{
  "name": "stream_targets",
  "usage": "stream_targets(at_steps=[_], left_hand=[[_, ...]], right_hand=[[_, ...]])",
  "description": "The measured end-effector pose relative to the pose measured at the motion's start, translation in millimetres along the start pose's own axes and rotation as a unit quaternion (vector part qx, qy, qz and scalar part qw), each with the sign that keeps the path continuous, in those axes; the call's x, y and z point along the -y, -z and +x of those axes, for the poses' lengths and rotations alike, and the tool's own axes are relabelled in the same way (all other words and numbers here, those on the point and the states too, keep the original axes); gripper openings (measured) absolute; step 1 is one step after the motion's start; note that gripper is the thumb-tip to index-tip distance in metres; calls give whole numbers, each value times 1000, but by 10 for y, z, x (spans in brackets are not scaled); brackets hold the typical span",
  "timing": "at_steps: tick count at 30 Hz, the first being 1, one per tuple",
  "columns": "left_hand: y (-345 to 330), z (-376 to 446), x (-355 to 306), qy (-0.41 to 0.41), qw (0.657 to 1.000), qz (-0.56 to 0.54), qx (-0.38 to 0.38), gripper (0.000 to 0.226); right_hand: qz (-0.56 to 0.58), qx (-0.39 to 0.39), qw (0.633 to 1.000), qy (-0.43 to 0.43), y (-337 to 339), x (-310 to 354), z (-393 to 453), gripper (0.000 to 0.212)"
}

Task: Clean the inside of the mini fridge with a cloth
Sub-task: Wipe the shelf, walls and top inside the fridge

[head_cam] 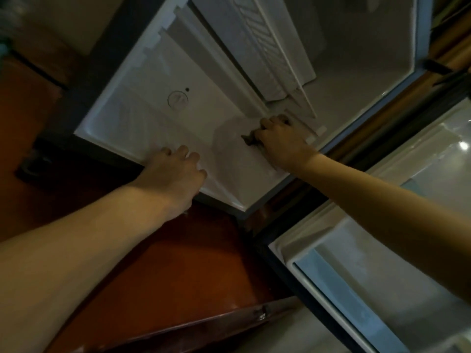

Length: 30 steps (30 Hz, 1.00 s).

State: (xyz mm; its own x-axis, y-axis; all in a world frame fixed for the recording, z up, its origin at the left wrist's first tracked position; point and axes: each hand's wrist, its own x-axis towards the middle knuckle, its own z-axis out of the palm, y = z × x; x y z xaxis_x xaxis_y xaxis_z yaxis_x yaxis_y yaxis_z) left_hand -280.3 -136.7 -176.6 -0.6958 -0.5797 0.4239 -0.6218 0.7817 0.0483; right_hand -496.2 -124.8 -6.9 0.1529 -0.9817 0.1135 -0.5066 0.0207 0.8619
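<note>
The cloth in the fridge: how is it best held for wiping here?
Bunch the cloth under curled fingers, as the right hand does, coming in through the open front. It lies crumpled on the flat fridge wall; the left hand braces on the edge.

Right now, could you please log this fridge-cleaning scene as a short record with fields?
mini fridge: open, white interior
door: swung open on the right
left hand: rests on the fridge's front edge, holds nothing
right hand: inside, grips the cloth
cloth: dark, pressed against the white inner surface
floor: reddish-brown
</note>
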Motion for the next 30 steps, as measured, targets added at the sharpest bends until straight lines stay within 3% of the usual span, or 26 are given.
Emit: stream_targets(at_steps=[6,13,18,22,26,30], left_hand=[[-16,20,-21,-2,1000,3,-7,38],[15,12,-24,-1,1000,3,5,38],[-34,-4,-3,0,1000,-3,-9,36],[-24,8,-16,2,1000,-4,-8,36],[-34,16,-15,5,1000,1,-9,34],[-76,35,-21,1,1000,-1,-21,37]], right_hand=[[2,20,1000,-7,-164,6,316,28],[23,17,999,-25,78,214,-531,35],[38,-32,999,6,77,310,-900,31],[30,32,999,-16,0,352,-549,38],[47,9,999,-25,-193,357,-62,30],[31,39,998,-46,-308,363,292,35]])
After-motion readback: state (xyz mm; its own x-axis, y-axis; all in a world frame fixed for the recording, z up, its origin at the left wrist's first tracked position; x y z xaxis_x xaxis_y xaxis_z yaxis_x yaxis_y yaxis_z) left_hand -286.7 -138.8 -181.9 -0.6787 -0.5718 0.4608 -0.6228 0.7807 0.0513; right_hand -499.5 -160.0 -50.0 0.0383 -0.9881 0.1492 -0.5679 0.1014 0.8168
